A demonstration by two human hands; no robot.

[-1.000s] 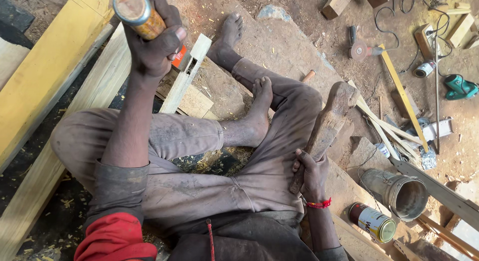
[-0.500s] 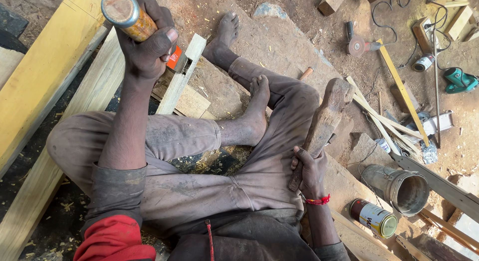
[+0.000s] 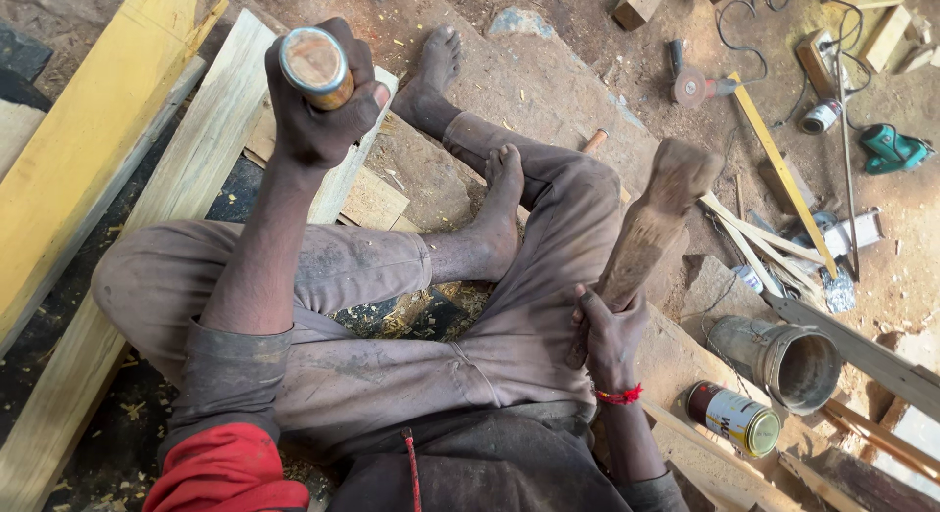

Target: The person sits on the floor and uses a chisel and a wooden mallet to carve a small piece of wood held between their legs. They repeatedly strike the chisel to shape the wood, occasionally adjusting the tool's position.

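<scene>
Seated on the workshop floor among pale planks (image 3: pixel 186 169), the person raises the left hand (image 3: pixel 318 106), fist clenched round a chisel handle (image 3: pixel 313 67) whose blade is hidden, probably pointing down at the wood below. No finished cut shows, so the carving seems barely begun. The right hand (image 3: pixel 609 331) grasps a wooden mallet (image 3: pixel 651 228), head lifted beside the knee. Near the floor's right edge an open metal bucket (image 3: pixel 783 360) looks empty, and a labelled tin can (image 3: pixel 734 419) lies sideways.
</scene>
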